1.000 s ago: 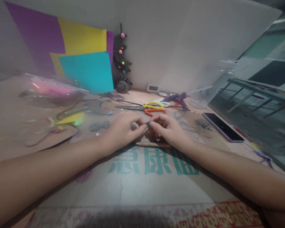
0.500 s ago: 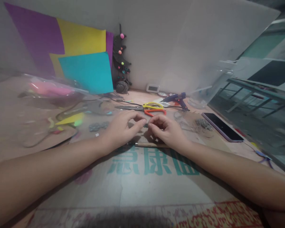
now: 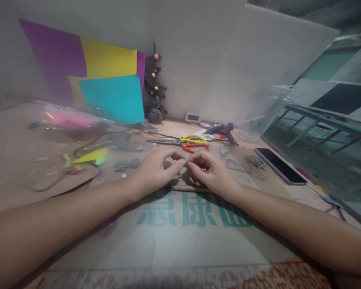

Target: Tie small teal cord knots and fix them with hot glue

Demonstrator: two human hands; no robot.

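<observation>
Over the middle of the printed cardboard [image 3: 168,245], my left hand [image 3: 159,168] and my right hand [image 3: 210,170] come together, thumbs and forefingers pinched. Between the fingertips sits a small dark piece [image 3: 186,164], too small to name. Under the hands lies a thin wooden-looking stick [image 3: 180,188], partly covered by them. Just beyond the fingers are scissors [image 3: 180,142] with one yellow and one orange handle. Left of my left hand rest several grey-blue flower-like pieces [image 3: 126,164] and a tiny white square [image 3: 124,176].
A dark glue gun [image 3: 224,132] with a red light stands behind the scissors. To the right lie a tangle of grey yarn [image 3: 255,162] and a phone [image 3: 279,165]. Coloured sheets [image 3: 112,100] and a dark hanging ornament [image 3: 155,84] are at the back. A plastic bag [image 3: 69,116] sits left.
The whole scene sits slightly lower in view as the camera tilts. Both hands stay pinched together at nearly the same spot, with the small dark piece showing more plainly between them.
</observation>
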